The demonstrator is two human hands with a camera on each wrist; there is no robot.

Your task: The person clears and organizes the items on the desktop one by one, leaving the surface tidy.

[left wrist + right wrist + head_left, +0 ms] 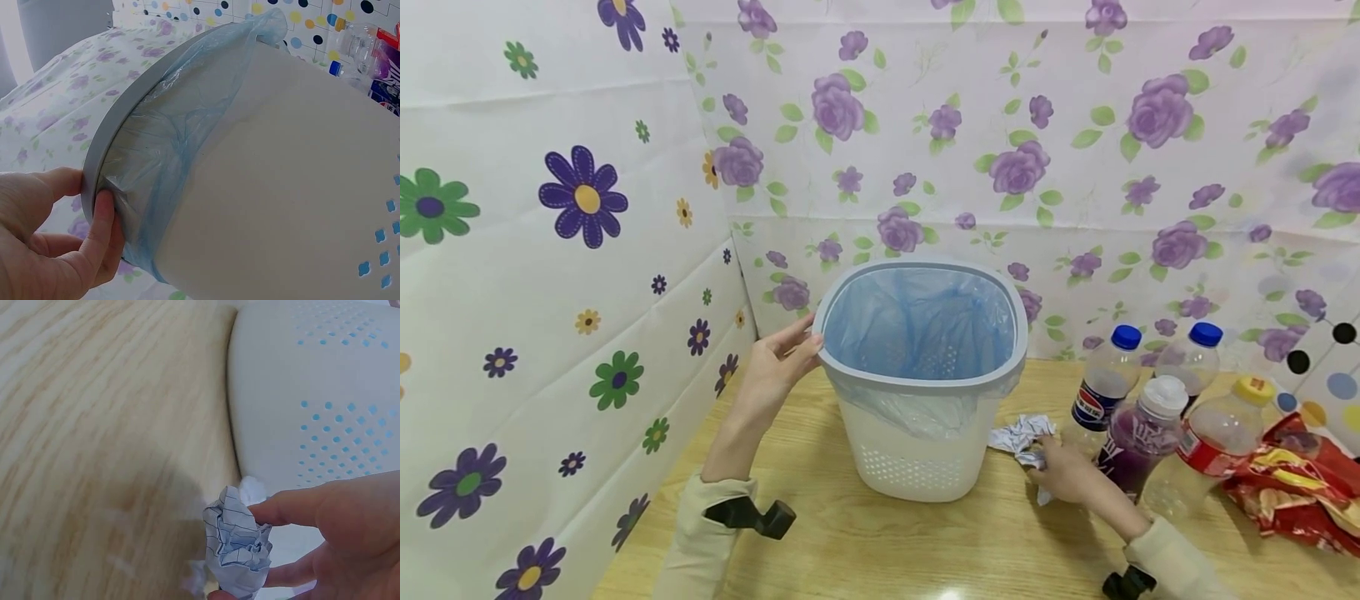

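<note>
A white trash bin with a grey rim and a blue plastic liner stands upright on the table. My left hand pinches its rim at the left side; in the left wrist view, thumb and fingers lie on either side of the rim and liner edge. To the right of the bin, low over the table, my right hand grips a crumpled ball of lined paper. More crumpled paper lies beside the bin, partly hidden by the hand in the right wrist view.
Right of my right hand stand several plastic bottles: a blue-capped cola bottle, a purple bottle and a yellow-capped bottle among them. Red snack packaging lies at the far right. Flowered cloth walls close off the back and left.
</note>
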